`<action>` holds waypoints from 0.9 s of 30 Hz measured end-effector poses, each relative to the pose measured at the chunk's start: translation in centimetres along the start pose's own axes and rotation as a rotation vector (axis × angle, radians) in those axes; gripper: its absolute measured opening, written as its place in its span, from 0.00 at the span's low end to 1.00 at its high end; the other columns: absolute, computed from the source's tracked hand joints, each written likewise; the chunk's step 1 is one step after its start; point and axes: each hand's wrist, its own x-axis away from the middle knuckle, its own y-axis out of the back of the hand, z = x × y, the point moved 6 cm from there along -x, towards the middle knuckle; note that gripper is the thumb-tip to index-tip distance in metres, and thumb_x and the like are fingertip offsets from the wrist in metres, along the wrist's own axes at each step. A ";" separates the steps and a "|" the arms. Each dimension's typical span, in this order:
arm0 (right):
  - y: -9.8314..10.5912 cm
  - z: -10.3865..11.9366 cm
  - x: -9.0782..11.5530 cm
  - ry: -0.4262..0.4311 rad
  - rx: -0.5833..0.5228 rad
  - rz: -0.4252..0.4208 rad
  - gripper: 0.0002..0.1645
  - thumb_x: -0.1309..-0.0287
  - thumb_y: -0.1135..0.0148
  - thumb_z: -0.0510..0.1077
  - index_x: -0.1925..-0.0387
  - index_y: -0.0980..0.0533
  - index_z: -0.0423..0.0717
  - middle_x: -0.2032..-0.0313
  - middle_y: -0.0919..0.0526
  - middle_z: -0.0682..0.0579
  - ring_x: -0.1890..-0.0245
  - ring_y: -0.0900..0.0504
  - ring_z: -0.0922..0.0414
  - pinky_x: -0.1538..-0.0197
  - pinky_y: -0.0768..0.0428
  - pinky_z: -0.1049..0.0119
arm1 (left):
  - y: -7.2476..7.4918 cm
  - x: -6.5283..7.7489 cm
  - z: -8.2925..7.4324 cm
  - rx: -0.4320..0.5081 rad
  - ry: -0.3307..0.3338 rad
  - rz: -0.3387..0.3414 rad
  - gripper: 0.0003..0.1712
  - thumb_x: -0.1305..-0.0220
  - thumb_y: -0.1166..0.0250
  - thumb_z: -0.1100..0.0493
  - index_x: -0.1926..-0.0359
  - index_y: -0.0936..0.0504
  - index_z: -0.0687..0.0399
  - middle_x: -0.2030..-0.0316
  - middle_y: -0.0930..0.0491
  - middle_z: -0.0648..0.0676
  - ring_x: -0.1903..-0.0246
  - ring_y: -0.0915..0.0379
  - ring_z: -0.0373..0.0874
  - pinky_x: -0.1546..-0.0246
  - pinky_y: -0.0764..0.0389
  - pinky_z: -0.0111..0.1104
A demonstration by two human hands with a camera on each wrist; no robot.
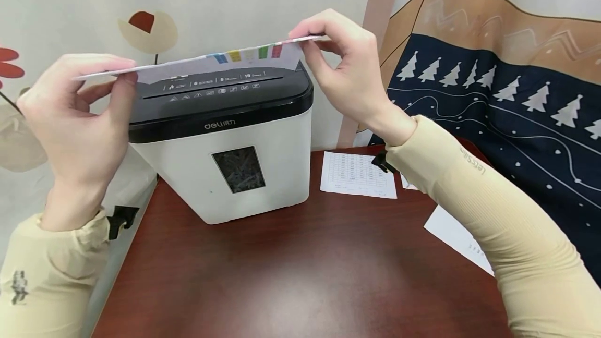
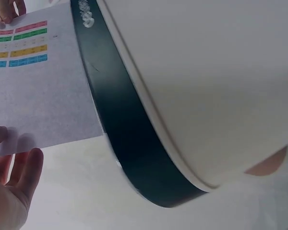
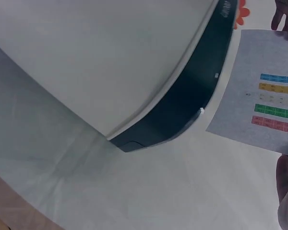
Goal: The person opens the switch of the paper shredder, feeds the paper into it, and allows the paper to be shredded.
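Observation:
A sheet of paper (image 1: 178,70) printed with coloured bands is stretched between both hands over the top of a white paper shredder (image 1: 281,155) with a black lid. My left hand (image 1: 77,113) pinches the sheet's left end between thumb and fingers. At the other end my right hand (image 1: 345,69) pinches it the same way. In the left wrist view the paper (image 2: 43,105) shows rows of red, green, yellow and blue, its lower edge at the black lid (image 2: 120,110). Whether that edge has entered the slot is hidden. Dark shreds show through the shredder's window (image 1: 239,169).
The shredder stands at the back left of a reddish-brown table (image 1: 300,275). To its right lies a printed sheet (image 1: 354,176), and a white sheet (image 1: 457,239) lies partly under the right forearm. A patterned curtain (image 1: 469,82) hangs behind.

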 end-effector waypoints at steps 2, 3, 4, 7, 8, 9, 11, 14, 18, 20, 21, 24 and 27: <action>-0.4 -0.4 -0.2 -0.033 -0.005 0.014 0.11 0.28 0.45 0.32 0.56 0.17 0.30 0.55 0.13 0.38 0.54 0.16 0.61 0.42 0.12 0.65 | 0.1 -0.2 0.5 -0.032 0.009 0.023 0.11 0.40 0.28 0.66 0.62 0.10 0.74 0.67 0.10 0.40 0.64 0.15 0.34 0.56 0.14 0.18; -0.5 -0.5 -0.3 -0.052 -0.007 0.021 0.11 0.29 0.45 0.31 0.56 0.17 0.30 0.55 0.13 0.39 0.53 0.16 0.62 0.42 0.12 0.65 | 0.2 -0.2 0.7 -0.053 0.013 0.036 0.11 0.40 0.28 0.65 0.62 0.10 0.73 0.66 0.11 0.39 0.64 0.16 0.33 0.56 0.15 0.17; -0.7 -0.7 -0.4 -0.070 -0.007 0.029 0.11 0.29 0.44 0.32 0.55 0.17 0.30 0.54 0.13 0.39 0.53 0.16 0.62 0.42 0.12 0.66 | 0.3 -0.3 1.0 -0.067 0.022 0.045 0.10 0.40 0.28 0.65 0.61 0.09 0.71 0.66 0.11 0.38 0.64 0.16 0.33 0.57 0.15 0.16; -1.1 -1.1 -0.7 -0.126 -0.003 0.048 0.11 0.29 0.43 0.32 0.54 0.17 0.30 0.53 0.12 0.40 0.53 0.16 0.63 0.41 0.12 0.67 | 0.4 -0.5 1.5 -0.096 0.048 0.068 0.07 0.39 0.29 0.66 0.62 0.08 0.62 0.66 0.11 0.36 0.64 0.16 0.31 0.58 0.16 0.15; -1.2 -1.2 -0.8 -0.143 -0.002 0.053 0.11 0.29 0.43 0.32 0.54 0.17 0.31 0.53 0.12 0.41 0.53 0.16 0.63 0.42 0.12 0.68 | 0.5 -0.5 1.7 -0.106 0.057 0.071 0.07 0.40 0.30 0.66 0.62 0.07 0.58 0.65 0.11 0.36 0.64 0.15 0.30 0.58 0.16 0.15; -1.3 -1.3 -0.9 -0.152 0.000 0.059 0.11 0.29 0.43 0.33 0.53 0.17 0.31 0.53 0.12 0.41 0.53 0.16 0.62 0.42 0.12 0.68 | 0.6 -0.6 1.9 -0.113 0.068 0.071 0.08 0.40 0.30 0.67 0.62 0.07 0.55 0.66 0.11 0.36 0.64 0.15 0.29 0.59 0.16 0.14; -1.6 -1.5 -1.2 -0.189 -0.005 0.065 0.11 0.29 0.43 0.33 0.53 0.17 0.32 0.53 0.12 0.42 0.54 0.16 0.62 0.42 0.12 0.68 | 0.7 -0.8 2.2 -0.129 0.088 0.072 0.10 0.40 0.31 0.68 0.61 0.07 0.52 0.65 0.11 0.35 0.64 0.14 0.28 0.59 0.16 0.14; -2.1 -1.8 -1.6 -0.246 -0.006 0.080 0.11 0.28 0.43 0.33 0.52 0.17 0.33 0.53 0.12 0.43 0.55 0.17 0.63 0.44 0.12 0.69 | 0.8 -1.0 2.5 -0.143 0.126 0.083 0.12 0.40 0.32 0.69 0.59 0.07 0.52 0.65 0.11 0.35 0.64 0.14 0.27 0.60 0.17 0.13; -2.6 -2.3 -1.9 -0.319 0.003 0.105 0.12 0.28 0.43 0.34 0.51 0.17 0.36 0.53 0.12 0.45 0.57 0.17 0.65 0.45 0.13 0.70 | 0.9 -1.3 3.0 -0.151 0.186 0.096 0.13 0.40 0.32 0.69 0.58 0.08 0.54 0.66 0.12 0.34 0.64 0.14 0.28 0.60 0.18 0.12; -2.9 -2.6 -2.1 -0.328 0.011 0.120 0.12 0.28 0.44 0.34 0.50 0.17 0.36 0.54 0.12 0.46 0.57 0.17 0.65 0.46 0.13 0.71 | 0.9 -1.4 3.2 -0.162 0.203 0.098 0.12 0.40 0.32 0.69 0.57 0.08 0.55 0.66 0.12 0.34 0.65 0.15 0.28 0.60 0.18 0.12; -3.0 -2.7 -2.2 -0.326 0.014 0.125 0.12 0.28 0.44 0.34 0.50 0.17 0.36 0.54 0.12 0.46 0.57 0.17 0.64 0.47 0.12 0.71 | 1.0 -1.5 3.3 -0.177 0.203 0.101 0.13 0.40 0.32 0.69 0.57 0.08 0.54 0.66 0.12 0.33 0.65 0.15 0.27 0.60 0.18 0.12; -3.4 -2.9 -2.5 -0.314 0.028 0.142 0.13 0.27 0.44 0.34 0.50 0.17 0.36 0.54 0.12 0.45 0.56 0.16 0.63 0.48 0.12 0.71 | 1.1 -1.7 3.6 -0.198 0.203 0.105 0.13 0.39 0.32 0.68 0.56 0.08 0.52 0.67 0.13 0.32 0.65 0.15 0.26 0.61 0.19 0.11; -3.5 -3.1 -2.8 -0.323 0.051 0.161 0.13 0.27 0.44 0.35 0.49 0.17 0.37 0.54 0.11 0.45 0.55 0.15 0.62 0.48 0.12 0.71 | 1.2 -2.0 3.8 -0.224 0.215 0.107 0.13 0.39 0.33 0.67 0.56 0.08 0.51 0.67 0.14 0.31 0.65 0.15 0.25 0.62 0.19 0.10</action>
